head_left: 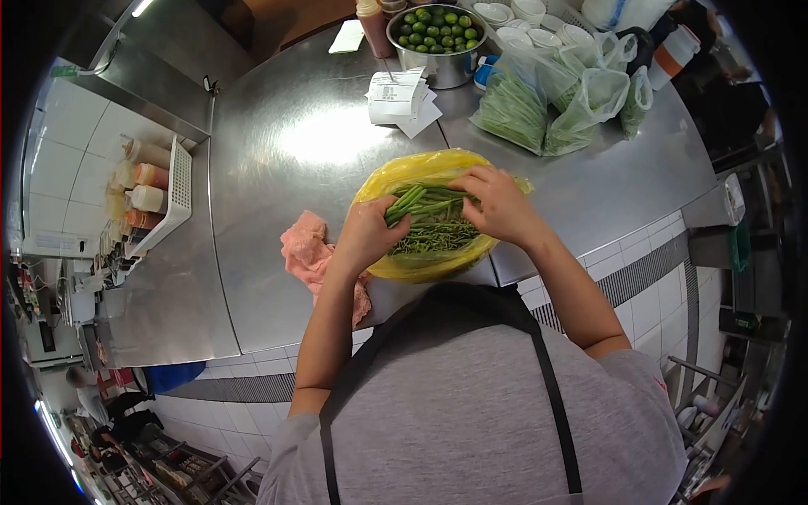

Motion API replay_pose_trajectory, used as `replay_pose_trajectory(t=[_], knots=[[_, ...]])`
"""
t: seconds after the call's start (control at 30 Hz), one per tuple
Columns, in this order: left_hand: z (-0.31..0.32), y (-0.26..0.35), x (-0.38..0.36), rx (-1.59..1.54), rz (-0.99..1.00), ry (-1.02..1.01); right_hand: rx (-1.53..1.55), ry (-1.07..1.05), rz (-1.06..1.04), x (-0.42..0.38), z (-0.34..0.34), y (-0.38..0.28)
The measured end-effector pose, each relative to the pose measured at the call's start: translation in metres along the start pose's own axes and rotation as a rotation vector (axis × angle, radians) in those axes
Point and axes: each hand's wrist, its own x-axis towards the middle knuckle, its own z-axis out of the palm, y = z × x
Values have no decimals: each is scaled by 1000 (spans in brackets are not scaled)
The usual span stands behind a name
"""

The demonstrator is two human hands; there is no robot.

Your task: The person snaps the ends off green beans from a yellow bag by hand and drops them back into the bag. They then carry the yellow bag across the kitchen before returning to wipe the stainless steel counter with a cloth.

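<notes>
A yellow plastic bag (379, 181) lies spread open on the steel table, with many thin green vegetable stalks (438, 237) inside. My left hand (368, 233) is at the bag's left side, its fingers closed round one end of a bunch of longer green stalks (429, 202). At the other end of this bunch, my right hand (498, 202) has its fingers curled on the stalks. The bunch lies roughly level over the loose stalks. A crumpled pink cloth (307, 246) rests on the table beside my left forearm.
Behind the bag are printed slips (399, 94) and a metal pot of limes (433, 69). Clear bags of greens (515, 105) stand at the back right, near white bowls (526, 13). A white basket of sauce bottles (178, 181) sits at the left. The table's front edge (589, 254) runs below my arms.
</notes>
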Motion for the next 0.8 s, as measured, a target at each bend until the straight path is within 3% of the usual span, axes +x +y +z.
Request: replay_pose_trajectory(t=[0.27,0.33,0.4,0.43,0.5,0.57,0.63,0.67,0.7,0.73,0.8], knots=[[2,5,-1,-12,84,35,137,-67,69,2,-2,-9],[0,11,-2,-15,250,47,238,-73,127,5,-5,-16],[-1,11,-1,-38,229,54,579,-222,477,9,-12,-24],[-1,11,0,-60,209,61,579,-220,479,8,-9,-20],[1,7,3,-88,217,76,1290,-287,568,4,-3,-10],[3,4,3,-116,225,92,1223,-260,570,4,0,-12],[4,2,1,-736,-93,111,1154,-229,569,6,-1,-16],[3,2,2,-735,-94,108,880,-190,480,6,-2,-18],[0,1,3,-950,-62,154,607,-152,388,6,-1,-20],[-2,0,4,-1164,-26,203,609,-153,387,5,0,-23],[-3,0,4,-1180,-47,219,715,-173,364,5,3,-29]])
